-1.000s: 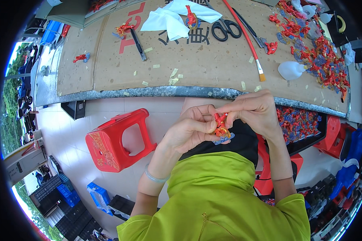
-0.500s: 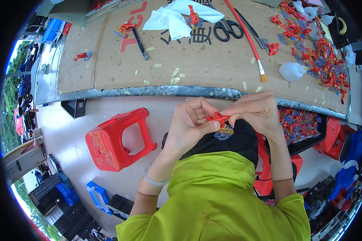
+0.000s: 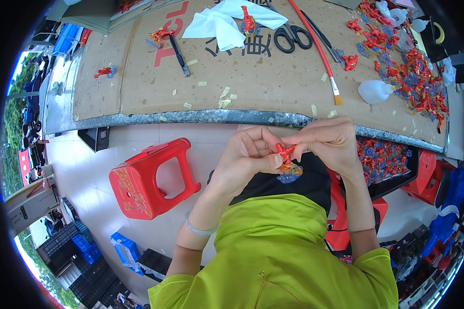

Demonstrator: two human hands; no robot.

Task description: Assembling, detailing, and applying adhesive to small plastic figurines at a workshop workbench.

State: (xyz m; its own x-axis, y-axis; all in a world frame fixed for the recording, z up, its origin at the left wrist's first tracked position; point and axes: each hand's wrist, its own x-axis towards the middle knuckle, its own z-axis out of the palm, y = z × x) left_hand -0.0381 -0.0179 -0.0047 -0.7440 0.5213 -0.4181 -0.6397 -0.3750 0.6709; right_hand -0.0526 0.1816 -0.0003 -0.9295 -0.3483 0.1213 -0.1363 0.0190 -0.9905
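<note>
Between my two hands, just off the table's near edge, is a small red figurine [image 3: 285, 153] with a clear yellow and blue base hanging downward. The thumb and fingers of my left hand [image 3: 253, 152] pinch it from the left. My right hand [image 3: 325, 141] grips its upper right side with thumb and forefinger, which hide part of it. A similar figurine [image 3: 249, 23] stands upright by a white cloth [image 3: 216, 28]. Two more lie on the cardboard: one [image 3: 161, 36] beside a box cutter [image 3: 180, 56], another [image 3: 105, 71] at the left.
Black scissors [image 3: 292, 39], a red paintbrush [image 3: 322, 56] and a white squeeze bottle [image 3: 375, 91] lie on the cardboard-covered table [image 3: 144, 92]. Figurines [image 3: 415, 77] heap at the right. A black bin [image 3: 384, 159] of figurines sits below; a red stool [image 3: 154, 177] stands left.
The figurine has turned slightly between my fingers, its base swinging a little down and to the right. Both hands stay almost in place.
</note>
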